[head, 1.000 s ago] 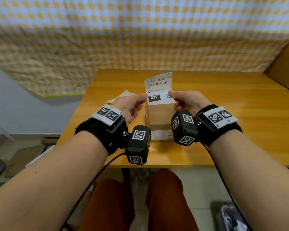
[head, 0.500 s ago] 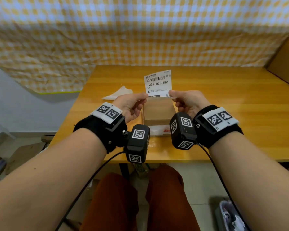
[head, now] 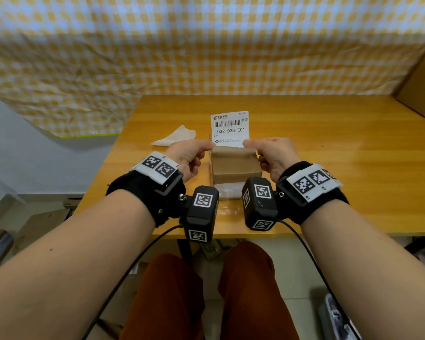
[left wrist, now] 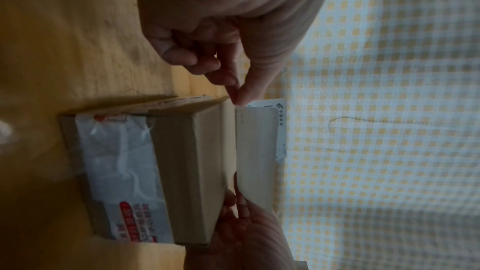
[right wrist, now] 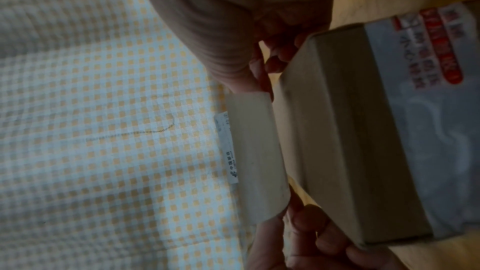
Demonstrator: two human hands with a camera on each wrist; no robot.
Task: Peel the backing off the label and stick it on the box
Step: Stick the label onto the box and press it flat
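Nearest you, the box [head: 234, 165] sits on the table [head: 329, 168] dead centre between your wrists. Your left hand [head: 189, 155] and right hand [head: 272, 154] each pinch a bottom corner of the label [head: 230, 128], which stands up toward 12 o'clock over the box's far edge, so lay it back toward 6 o'clock

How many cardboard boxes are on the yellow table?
1. The small brown box sits near the table's front edge, between the left hand and right hand. Nothing shows another hiding.
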